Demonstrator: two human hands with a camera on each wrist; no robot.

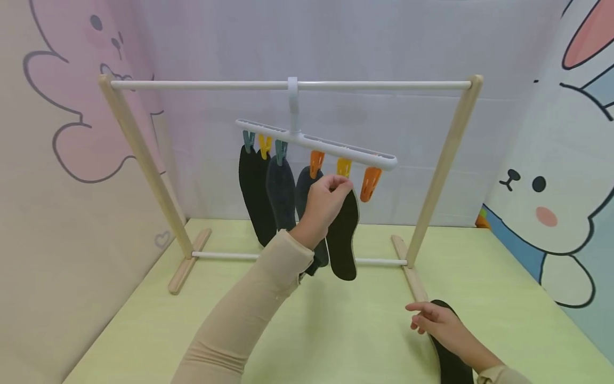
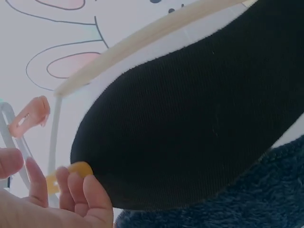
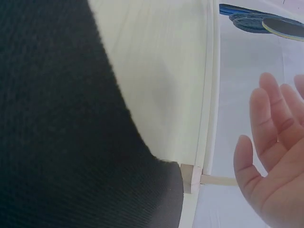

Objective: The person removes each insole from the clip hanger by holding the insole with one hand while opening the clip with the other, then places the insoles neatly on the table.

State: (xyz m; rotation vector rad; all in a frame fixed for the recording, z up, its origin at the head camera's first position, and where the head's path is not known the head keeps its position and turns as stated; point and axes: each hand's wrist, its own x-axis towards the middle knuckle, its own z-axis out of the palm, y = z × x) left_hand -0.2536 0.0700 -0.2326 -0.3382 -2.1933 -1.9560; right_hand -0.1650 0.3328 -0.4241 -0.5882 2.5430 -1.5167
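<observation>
A black insole (image 1: 346, 240) hangs beneath a yellow clip (image 1: 343, 167) on the white hanger (image 1: 347, 151). My left hand (image 1: 323, 205) is up at the insole's top end, partly covering the clip. In the left wrist view the yellow clip (image 2: 81, 168) bites the rim of the insole (image 2: 190, 114). The fingers of my left hand (image 2: 71, 202) lie loosely bent beside it, thumb apart. At lower right my right hand (image 1: 443, 328) hovers over another black insole (image 1: 453, 362) on the table; its fingers (image 3: 268, 123) are relaxed and hold nothing.
More dark insoles (image 1: 280, 186) hang from clips to the left. An orange clip (image 1: 370, 184) with nothing in it hangs at the hanger's right end. The wooden rack (image 1: 446, 170) with its white rod (image 1: 384, 85) stands on the pale yellow table (image 1: 364, 330).
</observation>
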